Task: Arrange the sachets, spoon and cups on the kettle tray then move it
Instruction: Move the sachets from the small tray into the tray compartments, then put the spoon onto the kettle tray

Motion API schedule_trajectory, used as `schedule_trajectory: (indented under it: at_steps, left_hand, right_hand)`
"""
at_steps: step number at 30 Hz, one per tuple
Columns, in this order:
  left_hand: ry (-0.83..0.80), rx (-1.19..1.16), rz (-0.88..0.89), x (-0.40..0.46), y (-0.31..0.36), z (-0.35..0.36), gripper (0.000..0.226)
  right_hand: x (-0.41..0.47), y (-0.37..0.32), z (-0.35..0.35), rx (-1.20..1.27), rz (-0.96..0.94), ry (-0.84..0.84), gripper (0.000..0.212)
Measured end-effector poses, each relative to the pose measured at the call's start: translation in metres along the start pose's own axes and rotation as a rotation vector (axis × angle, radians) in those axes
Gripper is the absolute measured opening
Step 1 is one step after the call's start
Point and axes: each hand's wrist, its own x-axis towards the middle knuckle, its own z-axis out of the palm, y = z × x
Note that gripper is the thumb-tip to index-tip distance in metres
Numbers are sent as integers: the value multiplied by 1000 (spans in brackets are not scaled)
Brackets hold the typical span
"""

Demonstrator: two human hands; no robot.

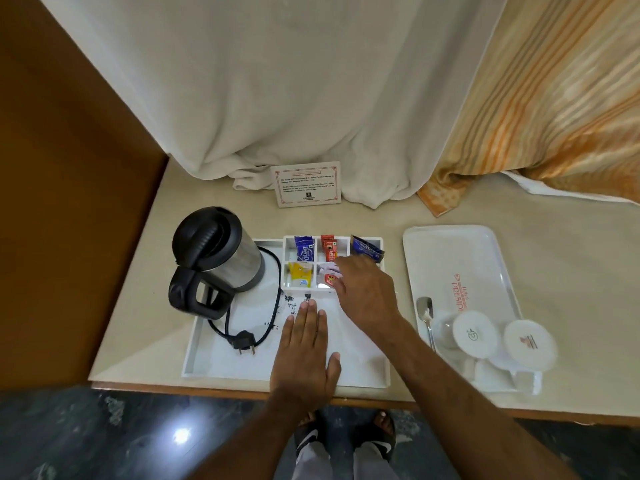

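I am in the sachet-arranging step. My left hand (306, 344) lies flat and open on the kettle tray (221, 362) at lower center, steadying it. My right hand (363, 292) reaches over the divider box (289, 242); I cannot tell whether its fingers grip a sachet. The sachets (304, 249) sit in the compartments. The spoon (426, 318) and 2 cups (474, 336) rest on the second tray (460, 247) at right. Next move, as I judge it: transfer the spoon and cups.

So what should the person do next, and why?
Probably finish tucking the red sachet under the right hand into its compartment. Then fetch the spoon and cups, which sit on the other tray.
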Motion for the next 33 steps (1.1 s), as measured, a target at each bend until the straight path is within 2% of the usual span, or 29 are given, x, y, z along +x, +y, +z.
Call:
schedule_trajectory:
  at_steps: [3, 4, 6, 9, 11, 13, 17, 20, 26, 33]
  left_hand:
    - [-2, 13, 2, -1, 0, 1, 81]
    - [-4, 16, -1, -1, 0, 1, 81]
    - [-15, 28, -10, -1, 0, 0, 80]
    - [-16, 37, -9, -1, 1, -3, 79]
    - [-22, 38, -14, 0, 2, -5, 79]
    - [-31, 41, -23, 0, 2, -5, 79]
    - [-37, 36, -24, -1, 2, -5, 79]
    - [-34, 31, -26, 0, 2, -6, 80]
    - [-43, 37, -34, 0, 3, -7, 80]
    - [-34, 16, -13, 0, 1, -5, 79]
  right_hand:
    - [-13, 13, -22, 21, 84, 235, 29]
    - [-16, 24, -32, -6, 153, 251, 24]
    - [-20, 54, -49, -129, 298, 112, 23]
    - [-22, 91, -67, -300, 399, -316, 26]
    - [-21, 100, -68, -245, 413, -497, 21]
    - [-18, 104, -68, -142, 427, -546, 19]
    - [-13, 108, -74, 41, 365, -460, 19]
    - [-11, 93, -79, 156, 310, -378, 28]
    - [-16, 45, -46, 264, 356, -325, 22]
    - [-41, 24, 0, 185, 469, 64, 13]
